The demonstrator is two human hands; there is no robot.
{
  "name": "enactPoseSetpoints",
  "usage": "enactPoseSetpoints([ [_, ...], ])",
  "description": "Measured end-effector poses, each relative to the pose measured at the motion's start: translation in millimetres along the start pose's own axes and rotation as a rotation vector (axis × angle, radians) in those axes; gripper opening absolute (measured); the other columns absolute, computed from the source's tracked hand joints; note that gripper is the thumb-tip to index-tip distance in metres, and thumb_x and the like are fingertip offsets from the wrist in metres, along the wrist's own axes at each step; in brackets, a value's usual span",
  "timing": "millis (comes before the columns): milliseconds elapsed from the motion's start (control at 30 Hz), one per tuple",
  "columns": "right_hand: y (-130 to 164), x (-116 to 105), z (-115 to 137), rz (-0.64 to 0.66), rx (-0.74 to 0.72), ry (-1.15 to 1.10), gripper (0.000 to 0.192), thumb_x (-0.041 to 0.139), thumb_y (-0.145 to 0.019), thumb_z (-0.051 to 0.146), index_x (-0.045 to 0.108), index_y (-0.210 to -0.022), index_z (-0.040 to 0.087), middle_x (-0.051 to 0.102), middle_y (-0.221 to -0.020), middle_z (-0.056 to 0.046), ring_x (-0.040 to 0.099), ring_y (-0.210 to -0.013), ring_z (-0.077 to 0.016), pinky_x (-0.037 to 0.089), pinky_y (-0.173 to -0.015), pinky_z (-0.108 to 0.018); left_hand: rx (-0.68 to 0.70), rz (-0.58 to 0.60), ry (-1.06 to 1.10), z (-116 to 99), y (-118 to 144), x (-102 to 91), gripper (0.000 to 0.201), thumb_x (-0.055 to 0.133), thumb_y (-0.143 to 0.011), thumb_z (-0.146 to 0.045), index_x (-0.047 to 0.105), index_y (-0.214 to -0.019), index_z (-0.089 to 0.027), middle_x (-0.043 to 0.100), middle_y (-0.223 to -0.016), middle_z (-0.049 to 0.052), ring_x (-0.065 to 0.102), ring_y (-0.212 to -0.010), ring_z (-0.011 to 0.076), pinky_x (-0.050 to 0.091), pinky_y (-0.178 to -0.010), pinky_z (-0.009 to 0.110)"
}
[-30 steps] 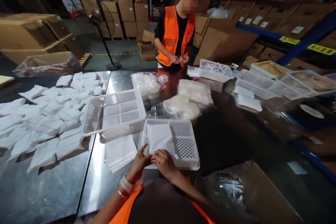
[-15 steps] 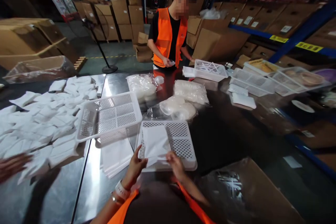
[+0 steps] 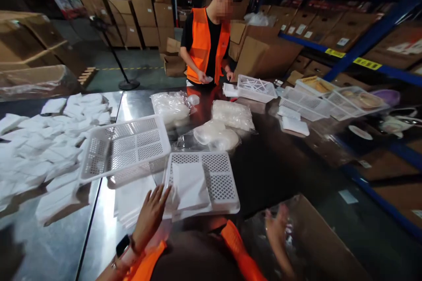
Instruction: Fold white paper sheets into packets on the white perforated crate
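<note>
My left hand (image 3: 150,216) is flat with fingers spread, at the near left corner of a white perforated basket (image 3: 220,181), touching the edge of the white pouch (image 3: 190,186) that lies in it. My right hand (image 3: 276,227) is blurred, low on the right, over a plastic-lined cardboard box (image 3: 316,246); it appears to hold nothing. A second white basket (image 3: 123,148) sits tilted to the left, over a stack of flat white bags (image 3: 132,199).
Many white pouches (image 3: 42,140) cover the left metal table. Clear bags of pale round items (image 3: 216,135) lie beyond the baskets. A person in an orange vest (image 3: 206,44) stands across the table beside more white baskets (image 3: 310,101). Cardboard boxes and blue shelving surround the area.
Both hands have let go of the white pouch, which now lies in the basket. My right hand has swung right toward the lined box; my left hand has opened flat.
</note>
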State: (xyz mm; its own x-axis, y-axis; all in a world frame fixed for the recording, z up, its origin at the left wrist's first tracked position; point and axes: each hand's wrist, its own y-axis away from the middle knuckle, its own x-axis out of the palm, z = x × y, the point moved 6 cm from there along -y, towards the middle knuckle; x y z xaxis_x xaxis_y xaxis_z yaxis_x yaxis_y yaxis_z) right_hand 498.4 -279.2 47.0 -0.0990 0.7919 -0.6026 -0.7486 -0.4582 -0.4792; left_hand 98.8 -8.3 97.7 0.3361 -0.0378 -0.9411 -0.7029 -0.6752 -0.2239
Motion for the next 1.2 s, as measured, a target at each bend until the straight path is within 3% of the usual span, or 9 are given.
enactPoseSetpoints([
  [67, -8.8, 45.2, 58.3, 0.152, -0.434, 0.07, 0.054, 0.053, -0.091, 0.033, 0.041, -0.143, 0.027, 0.045, -0.145, -0.018, 0.038, -0.138, -0.031, 0.04, -0.107, -0.053, 0.255, -0.014, -0.169, -14.2, -15.0, -2.4, 0.065, 0.035, -0.089, -0.006, 0.031, -0.149, -0.029, 0.043, -0.151, 0.011, 0.04, -0.138, 0.0271, 0.029, -0.113, 0.053],
  [133, -3.3, 89.6, 120.9, 0.372, -0.959, 0.048, 0.056, 0.056, -0.09, 0.024, 0.04, -0.142, 0.035, 0.05, -0.143, -0.008, 0.039, -0.138, -0.0264, 0.035, -0.112, -0.055, 0.494, -0.005, -0.243, -28.8, -28.0, 2.3, 0.069, 0.038, -0.088, -0.005, 0.027, -0.15, -0.033, 0.04, -0.152, 0.007, 0.037, -0.14, 0.025, 0.025, -0.115, 0.051],
  [200, 3.8, 124.3, 165.0, 0.596, -1.288, 0.023, 0.054, 0.053, -0.091, 0.021, 0.041, -0.142, 0.036, 0.05, -0.145, -0.003, 0.037, -0.14, -0.0207, 0.031, -0.115, -0.052, 0.668, 0.011, -0.266, -38.6, -36.8, 10.7, 0.067, 0.041, -0.09, -0.007, 0.026, -0.15, -0.033, 0.042, -0.152, 0.006, 0.038, -0.14, 0.0231, 0.025, -0.115, 0.048],
  [333, 9.1, 162.6, 208.4, 0.845, -1.503, -0.01, 0.053, 0.045, -0.093, 0.013, 0.043, -0.141, 0.036, 0.044, -0.149, -0.001, 0.032, -0.142, -0.0131, 0.027, -0.118, -0.043, 0.756, 0.033, -0.252, -39.1, -49.1, 23.9, 0.061, 0.049, -0.093, -0.021, 0.028, -0.15, -0.03, 0.039, -0.152, 0.012, 0.039, -0.138, 0.0261, 0.03, -0.112, 0.049],
  [533, 6.4, 170.6, 212.8, 0.899, -1.465, -0.091, 0.054, 0.046, -0.086, 0.012, 0.05, -0.138, 0.025, 0.049, -0.144, -0.013, 0.036, -0.14, -0.0265, 0.037, -0.109, -0.055, 0.72, 0.123, -0.141, -27.0, -60.3, 27.3, 0.058, 0.054, -0.092, -0.024, 0.035, -0.146, -0.037, 0.046, -0.147, 0.013, 0.043, -0.136, 0.0286, 0.036, -0.11, 0.053],
  [800, -2.1, 174.4, 206.8, 1.103, -1.204, -0.108, 0.054, 0.047, -0.078, 0.007, 0.06, -0.129, 0.022, 0.056, -0.138, -0.013, 0.047, -0.132, -0.0257, 0.037, -0.11, -0.053, 0.619, 0.291, 0.027, -24.3, -66.2, 37.6, 0.057, 0.058, -0.088, -0.014, 0.047, -0.136, -0.043, 0.041, -0.151, 0.008, 0.038, -0.14, 0.0294, 0.032, -0.112, 0.058],
  [1000, -9.4, 175.5, 197.7, 1.197, -0.69, -0.363, 0.045, 0.047, -0.078, 0.012, 0.068, -0.117, 0.021, 0.065, -0.126, -0.01, 0.054, -0.127, -0.0235, 0.038, -0.109, -0.053, 0.543, 0.324, 0.313, -13.9, -66.4, 32.7, 0.051, 0.052, -0.087, -0.018, 0.053, -0.135, -0.034, 0.048, -0.147, 0.008, 0.042, -0.137, 0.0264, 0.028, -0.116, 0.053],
  [1067, -11.1, 174.7, 193.0, 1.091, -0.454, -0.467, 0.04, 0.044, -0.08, 0.018, 0.071, -0.109, 0.02, 0.07, -0.117, -0.01, 0.061, -0.118, -0.0235, 0.045, -0.103, -0.05, 0.384, 0.243, 0.548, -7.4, -64.6, 30.7, 0.043, 0.047, -0.089, -0.024, 0.059, -0.131, -0.026, 0.061, -0.134, 0.009, 0.053, -0.128, 0.0234, 0.029, -0.117, 0.049],
  [1200, -8.3, 173.7, 183.5, 0.71, -0.011, -0.563, 0.037, 0.048, -0.085, 0.045, 0.072, -0.08, 0.018, 0.074, -0.081, -0.009, 0.069, -0.078, -0.0222, 0.057, -0.072, -0.036, -0.218, -0.121, 0.888, 9.5, -56.0, 35.8, 0.042, 0.042, -0.092, -0.048, 0.071, -0.1, -0.018, 0.074, -0.102, 0.01, 0.066, -0.1, 0.0246, 0.048, -0.098, 0.043],
])
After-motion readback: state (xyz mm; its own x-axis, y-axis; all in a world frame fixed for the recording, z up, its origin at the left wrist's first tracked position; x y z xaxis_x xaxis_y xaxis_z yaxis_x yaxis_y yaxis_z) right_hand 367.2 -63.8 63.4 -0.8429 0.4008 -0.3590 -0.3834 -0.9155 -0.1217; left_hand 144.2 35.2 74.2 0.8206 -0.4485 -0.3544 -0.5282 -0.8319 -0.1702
